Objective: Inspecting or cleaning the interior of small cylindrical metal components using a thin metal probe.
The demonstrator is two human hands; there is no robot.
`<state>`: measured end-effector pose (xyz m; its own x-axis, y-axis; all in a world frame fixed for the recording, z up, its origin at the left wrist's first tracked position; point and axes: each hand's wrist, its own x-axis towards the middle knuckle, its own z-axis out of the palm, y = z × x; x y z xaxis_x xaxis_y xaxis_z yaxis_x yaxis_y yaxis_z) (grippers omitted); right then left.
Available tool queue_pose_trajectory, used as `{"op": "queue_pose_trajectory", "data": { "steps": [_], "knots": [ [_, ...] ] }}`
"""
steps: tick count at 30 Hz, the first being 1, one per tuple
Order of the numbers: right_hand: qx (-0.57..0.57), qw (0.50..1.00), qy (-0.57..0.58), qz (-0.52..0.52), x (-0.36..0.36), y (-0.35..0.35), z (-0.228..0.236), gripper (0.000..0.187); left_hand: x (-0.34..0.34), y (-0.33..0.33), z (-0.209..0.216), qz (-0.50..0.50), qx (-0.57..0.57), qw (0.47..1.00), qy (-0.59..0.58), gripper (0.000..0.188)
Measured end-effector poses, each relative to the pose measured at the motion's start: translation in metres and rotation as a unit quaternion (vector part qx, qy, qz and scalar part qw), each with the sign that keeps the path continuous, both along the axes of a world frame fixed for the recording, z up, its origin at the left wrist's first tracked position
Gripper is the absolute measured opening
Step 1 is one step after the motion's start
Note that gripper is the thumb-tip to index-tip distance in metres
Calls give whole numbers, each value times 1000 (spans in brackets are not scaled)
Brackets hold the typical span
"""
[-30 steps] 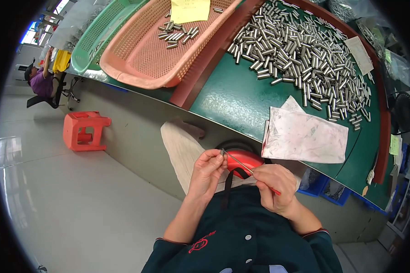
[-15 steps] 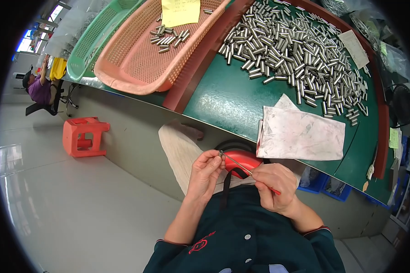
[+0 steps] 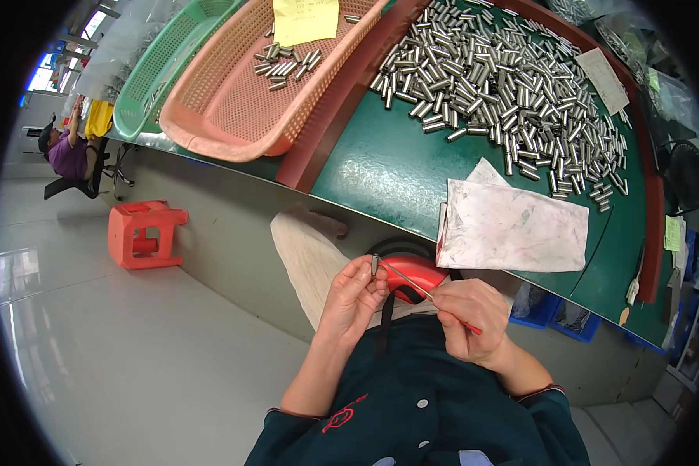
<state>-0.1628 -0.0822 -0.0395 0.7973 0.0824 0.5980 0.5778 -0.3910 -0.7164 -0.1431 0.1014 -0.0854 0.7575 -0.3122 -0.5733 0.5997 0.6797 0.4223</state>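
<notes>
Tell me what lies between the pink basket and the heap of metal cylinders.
The head view shows a reddish-brown strip, then some green tabletop.

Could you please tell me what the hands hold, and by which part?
The left hand pinches a small metal cylinder by its sides; the right hand grips a thin tool near its red end.
</notes>
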Motion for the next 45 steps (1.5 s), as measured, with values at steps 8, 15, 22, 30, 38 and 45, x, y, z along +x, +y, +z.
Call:
{"op": "queue_pose_trajectory", "data": {
  "steps": [8, 15, 22, 30, 38, 45],
  "knots": [
    [-31, 999, -1, 15, 0, 0, -2, 12, -1, -3, 0, -7, 22, 1000, -15, 12],
    [-31, 998, -46, 12, 2, -1, -8, 21, -1, -1, 6, -25, 55, 998, -36, 13],
    [-44, 998, -31, 28, -1, 8, -11, 23, 1, 3, -2, 16, 72, 996, -49, 13],
    [-38, 996, -65, 51, -7, 8, -15, 21, -5, -7, 8, 74, 30, 996, -32, 12],
    [-6, 998, -61, 24, -10, 5, -22, 14, -9, -24, 0, 139, 4, 989, -40, 12],
    [2, 997, -65, 33, -13, -4, -7, 22, -3, -10, -14, 135, -29, 988, -62, 13]
  ]
}}
